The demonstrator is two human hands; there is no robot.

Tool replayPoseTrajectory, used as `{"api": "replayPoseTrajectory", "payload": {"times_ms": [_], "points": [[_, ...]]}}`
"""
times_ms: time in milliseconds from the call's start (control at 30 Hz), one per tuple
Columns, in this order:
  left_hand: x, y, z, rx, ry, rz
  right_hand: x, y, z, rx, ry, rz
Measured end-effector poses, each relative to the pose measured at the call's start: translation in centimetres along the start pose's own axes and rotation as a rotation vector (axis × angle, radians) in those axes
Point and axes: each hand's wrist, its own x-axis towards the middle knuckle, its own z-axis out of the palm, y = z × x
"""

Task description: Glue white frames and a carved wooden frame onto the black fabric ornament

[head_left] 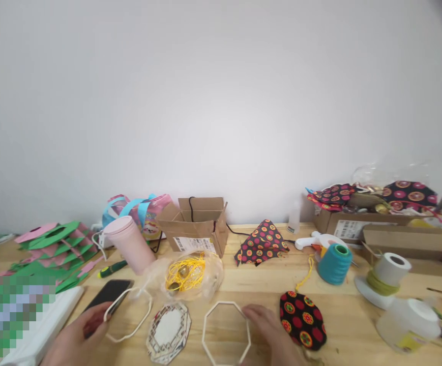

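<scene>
My left hand (pixel 87 330) pinches a thin white ring-shaped frame (pixel 148 310), which is tilted above the table beside a black phone (pixel 110 293). To the right, my right hand (pixel 268 328) has its fingers closed at the upper right edge of a white octagonal frame (pixel 204 330). Between the two frames lie octagonal cards (pixel 152 340) with a patterned border and white centre. Just right of my right hand is a dark, flower-patterned fabric piece (pixel 302 320) with a yellow cord.
Behind are a bag of yellow cord (pixel 186 274), a pink tumbler (pixel 129 244), a cardboard box (pixel 194 229) and folded patterned fabric (pixel 262 244). At right stand a teal thread cone (pixel 334 264), a cord spool (pixel 384 277) and a plastic bottle (pixel 407 325). Green-pink cutouts (pixel 56 244) lie left.
</scene>
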Motion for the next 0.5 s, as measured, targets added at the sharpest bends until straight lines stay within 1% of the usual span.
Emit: {"api": "replayPoseTrajectory", "payload": {"times_ms": [33, 67, 100, 167, 267, 367, 433, 500], "points": [[-0.3, 0.4, -0.1, -0.029, 0.001, -0.022, 0.7, -0.4, 0.9, -0.075, -0.06, -0.009], [-0.5, 0.7, -0.1, -0.07, 0.031, -0.043, 1.4, -0.9, 1.9, -0.131, -0.103, -0.012], [-0.7, 0.9, 0.0, -0.118, 0.053, -0.068, 2.1, -1.5, 2.9, -0.17, -0.125, -0.004], [-1.1, 1.2, 0.2, -0.216, 0.09, -0.127, 3.3, -2.8, 5.0, -0.215, -0.129, 0.028], [-1.8, 1.6, 0.7, -0.358, 0.102, -0.204, 4.4, -4.3, 7.5, -0.293, -0.12, 0.045], [-2.7, 2.0, 1.1, -0.52, 0.138, -0.293, 4.7, -4.7, 8.4, -0.339, -0.139, 0.028], [-3.3, 1.9, 1.2, -0.627, 0.158, -0.344, 4.5, -4.6, 8.1, -0.326, -0.147, 0.031], [-3.7, 1.4, 1.2, -0.724, 0.161, -0.344, 4.3, -4.5, 7.5, -0.302, -0.157, 0.035]]}}
